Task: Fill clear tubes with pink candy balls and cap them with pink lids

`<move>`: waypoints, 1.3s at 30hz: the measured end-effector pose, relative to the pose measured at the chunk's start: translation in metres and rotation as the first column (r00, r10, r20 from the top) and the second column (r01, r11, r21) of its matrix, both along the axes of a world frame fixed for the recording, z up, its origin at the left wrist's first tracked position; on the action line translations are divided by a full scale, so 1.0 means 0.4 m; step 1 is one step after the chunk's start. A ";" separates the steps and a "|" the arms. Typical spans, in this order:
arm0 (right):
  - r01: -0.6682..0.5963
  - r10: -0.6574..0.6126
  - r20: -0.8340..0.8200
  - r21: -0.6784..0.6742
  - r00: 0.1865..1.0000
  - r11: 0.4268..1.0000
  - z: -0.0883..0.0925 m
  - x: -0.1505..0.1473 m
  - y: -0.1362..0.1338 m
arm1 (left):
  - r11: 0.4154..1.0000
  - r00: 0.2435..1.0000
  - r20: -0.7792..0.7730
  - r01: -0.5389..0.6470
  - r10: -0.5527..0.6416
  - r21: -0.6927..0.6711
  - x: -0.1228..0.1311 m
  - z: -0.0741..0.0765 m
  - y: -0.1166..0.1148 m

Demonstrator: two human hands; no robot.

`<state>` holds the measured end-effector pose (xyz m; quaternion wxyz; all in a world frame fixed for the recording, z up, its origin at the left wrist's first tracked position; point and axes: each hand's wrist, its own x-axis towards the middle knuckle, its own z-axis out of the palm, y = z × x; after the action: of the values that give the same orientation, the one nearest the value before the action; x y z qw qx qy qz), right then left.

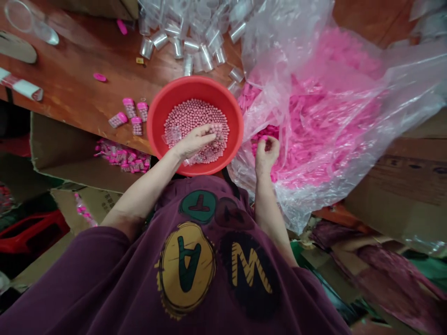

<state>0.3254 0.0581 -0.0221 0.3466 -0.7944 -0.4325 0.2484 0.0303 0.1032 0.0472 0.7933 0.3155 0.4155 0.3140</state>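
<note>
A red bowl holds many small pink beads and a few small clear containers. Over the beads, my left hand is closed on a small clear container that looks filled with beads. To the right of the bowl, my right hand pinches a small pink cap between thumb and finger. It is at the mouth of a large clear plastic bag full of pink caps. Several filled containers with pink caps lie left of the bowl.
Silvery clear cups are heaped behind the bowl on the brown table. Below the table's edge at left, a cardboard box holds many capped containers. Two loose pink pieces lie at far left. Another cardboard box stands at right.
</note>
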 end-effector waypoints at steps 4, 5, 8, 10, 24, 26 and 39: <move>0.001 0.042 -0.222 0.188 0.974 0.982 0.059 -0.045 -0.010 | 0.987 0.989 0.145 0.001 0.023 -0.159 0.000 0.044 -0.004; -0.049 0.102 -0.269 0.198 0.958 0.979 0.078 -0.064 -0.003 | 0.982 0.986 0.163 -0.001 0.032 -0.191 0.004 0.052 -0.005; -0.218 0.289 -0.369 0.222 0.883 0.950 0.146 -0.133 0.031 | 0.968 0.983 0.166 -0.038 0.081 -0.248 0.016 0.069 -0.011; -0.326 0.403 -0.393 0.249 0.827 0.912 0.191 -0.180 0.057 | 0.965 0.984 0.140 -0.069 0.108 -0.253 0.021 0.078 -0.018; -0.835 0.833 0.067 0.101 0.549 0.542 0.256 -0.256 0.060 | 0.985 0.992 -0.111 -0.079 0.062 -0.155 -0.050 0.094 -0.054; -0.849 0.834 0.193 -0.012 0.517 0.529 0.255 -0.257 0.055 | 0.982 0.991 -0.113 -0.086 0.068 -0.166 -0.058 0.087 -0.058; -0.680 0.701 -0.136 0.170 0.700 0.713 0.227 -0.315 0.044 | 0.957 0.991 0.065 -0.094 0.116 -0.275 -0.068 0.042 -0.084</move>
<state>0.1995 0.0758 0.0688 0.3096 -0.5268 -0.6761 0.4117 0.0032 0.0697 0.0638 0.8273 0.1681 0.4384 0.3083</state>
